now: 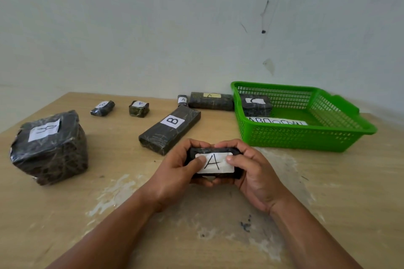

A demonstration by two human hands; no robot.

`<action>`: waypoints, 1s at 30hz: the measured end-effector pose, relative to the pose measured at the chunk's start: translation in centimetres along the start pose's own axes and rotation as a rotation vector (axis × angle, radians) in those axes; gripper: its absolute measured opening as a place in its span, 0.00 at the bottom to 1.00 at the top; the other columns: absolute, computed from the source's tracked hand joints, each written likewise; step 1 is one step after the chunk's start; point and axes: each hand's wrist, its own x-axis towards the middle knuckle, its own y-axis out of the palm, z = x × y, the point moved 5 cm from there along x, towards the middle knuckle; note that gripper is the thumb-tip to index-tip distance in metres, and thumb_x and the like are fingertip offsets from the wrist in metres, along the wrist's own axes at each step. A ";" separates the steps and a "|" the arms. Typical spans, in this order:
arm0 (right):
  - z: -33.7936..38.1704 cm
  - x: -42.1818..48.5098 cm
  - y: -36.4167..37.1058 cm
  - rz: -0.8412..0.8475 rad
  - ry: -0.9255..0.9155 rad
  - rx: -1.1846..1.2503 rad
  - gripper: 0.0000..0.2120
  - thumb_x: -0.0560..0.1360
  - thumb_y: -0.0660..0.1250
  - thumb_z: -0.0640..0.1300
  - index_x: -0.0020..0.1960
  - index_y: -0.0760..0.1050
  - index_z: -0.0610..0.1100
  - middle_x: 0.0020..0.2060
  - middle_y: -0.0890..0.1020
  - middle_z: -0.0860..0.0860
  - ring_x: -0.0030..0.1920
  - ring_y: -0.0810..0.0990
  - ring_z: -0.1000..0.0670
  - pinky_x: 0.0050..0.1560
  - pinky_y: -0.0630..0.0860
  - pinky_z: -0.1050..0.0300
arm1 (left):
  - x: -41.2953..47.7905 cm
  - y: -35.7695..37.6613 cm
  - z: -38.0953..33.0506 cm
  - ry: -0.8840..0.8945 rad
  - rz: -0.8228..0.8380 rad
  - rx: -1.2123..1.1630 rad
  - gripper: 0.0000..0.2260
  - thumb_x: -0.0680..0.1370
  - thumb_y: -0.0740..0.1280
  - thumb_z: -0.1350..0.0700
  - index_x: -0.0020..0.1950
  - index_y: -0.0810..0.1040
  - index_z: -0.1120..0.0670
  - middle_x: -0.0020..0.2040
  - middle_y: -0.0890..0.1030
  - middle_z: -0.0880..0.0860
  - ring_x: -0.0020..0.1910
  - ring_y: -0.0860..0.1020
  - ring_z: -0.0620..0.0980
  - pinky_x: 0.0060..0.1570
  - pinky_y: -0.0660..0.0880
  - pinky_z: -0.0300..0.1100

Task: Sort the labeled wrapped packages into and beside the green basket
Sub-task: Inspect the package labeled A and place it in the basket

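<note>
Both hands hold a small dark wrapped package labeled A (215, 162) over the table's middle. My left hand (175, 172) grips its left end, thumb on the label. My right hand (255, 170) grips its right end. The green basket (306, 135) stands at the right, holding a package labeled C (255, 105) and a lettered paper strip (277, 120). Left of the basket lie a long package A (211, 101) and a tiny package A (182, 100). A long package B (170, 130) lies just beyond my hands.
A big wrapped block (50, 146) with a white label sits at the left. Two small packages (102, 108) (139, 109) lie at the back left. The wooden table (218, 225) meets a white wall behind; its worn patch lies beneath my forearms.
</note>
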 end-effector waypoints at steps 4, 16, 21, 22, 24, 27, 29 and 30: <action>0.1 -0.2 0.0 -0.011 -0.023 -0.043 0.11 0.73 0.68 0.38 0.54 0.83 0.43 0.50 0.85 0.41 0.47 0.85 0.41 0.38 0.84 0.51 | -0.2 0.2 -0.3 0.012 0.010 0.041 0.08 0.84 0.62 0.64 0.62 0.75 0.58 0.46 0.85 0.54 0.42 0.85 0.55 0.40 0.83 0.45; 1.4 -0.4 -0.5 -0.006 -0.200 -0.337 0.25 0.73 0.70 0.22 0.65 0.76 0.40 0.59 0.87 0.48 0.65 0.83 0.50 0.61 0.81 0.57 | 0.4 -0.6 -0.1 -0.035 -0.025 0.011 0.12 0.79 0.72 0.53 0.62 0.82 0.50 0.59 0.84 0.58 0.60 0.83 0.59 0.60 0.80 0.55; 1.1 -0.3 -0.3 0.052 -0.151 -0.153 0.23 0.72 0.69 0.34 0.67 0.76 0.39 0.62 0.85 0.42 0.67 0.82 0.42 0.66 0.78 0.49 | 0.3 -0.7 -0.5 0.018 -0.128 0.065 0.09 0.82 0.67 0.58 0.60 0.84 0.52 0.56 0.86 0.57 0.55 0.85 0.54 0.55 0.81 0.44; 1.1 -0.2 -0.4 0.047 -0.143 -0.131 0.22 0.73 0.68 0.35 0.67 0.76 0.39 0.62 0.85 0.42 0.67 0.82 0.42 0.68 0.77 0.46 | 0.2 -0.7 -0.6 0.032 -0.138 0.073 0.09 0.82 0.67 0.59 0.60 0.84 0.52 0.56 0.86 0.56 0.55 0.85 0.53 0.54 0.82 0.43; 1.0 -0.1 -0.4 0.029 -0.152 -0.137 0.21 0.73 0.67 0.36 0.66 0.77 0.40 0.61 0.86 0.42 0.67 0.82 0.42 0.71 0.75 0.41 | 0.1 -0.7 -0.8 0.048 -0.157 0.085 0.09 0.81 0.68 0.60 0.59 0.84 0.52 0.55 0.85 0.56 0.53 0.86 0.54 0.54 0.82 0.42; 0.7 0.0 -0.4 0.015 -0.154 -0.155 0.20 0.74 0.67 0.35 0.65 0.78 0.41 0.61 0.86 0.43 0.67 0.82 0.42 0.71 0.75 0.40 | 0.0 -0.6 -1.1 0.050 -0.172 0.101 0.09 0.81 0.69 0.61 0.58 0.84 0.51 0.55 0.85 0.56 0.53 0.86 0.53 0.54 0.83 0.42; 0.7 0.0 -0.4 0.014 -0.153 -0.157 0.20 0.74 0.67 0.35 0.66 0.77 0.41 0.61 0.86 0.44 0.67 0.82 0.43 0.71 0.75 0.41 | 0.0 -0.5 -1.2 0.052 -0.178 0.109 0.09 0.81 0.69 0.61 0.58 0.84 0.51 0.56 0.85 0.56 0.53 0.86 0.53 0.54 0.83 0.42; 0.7 0.0 -0.5 0.015 -0.154 -0.154 0.20 0.74 0.67 0.35 0.65 0.78 0.41 0.61 0.86 0.43 0.67 0.82 0.43 0.71 0.75 0.41 | 0.0 -0.5 -1.2 0.053 -0.182 0.110 0.09 0.81 0.69 0.61 0.58 0.84 0.51 0.56 0.85 0.56 0.53 0.86 0.53 0.53 0.82 0.41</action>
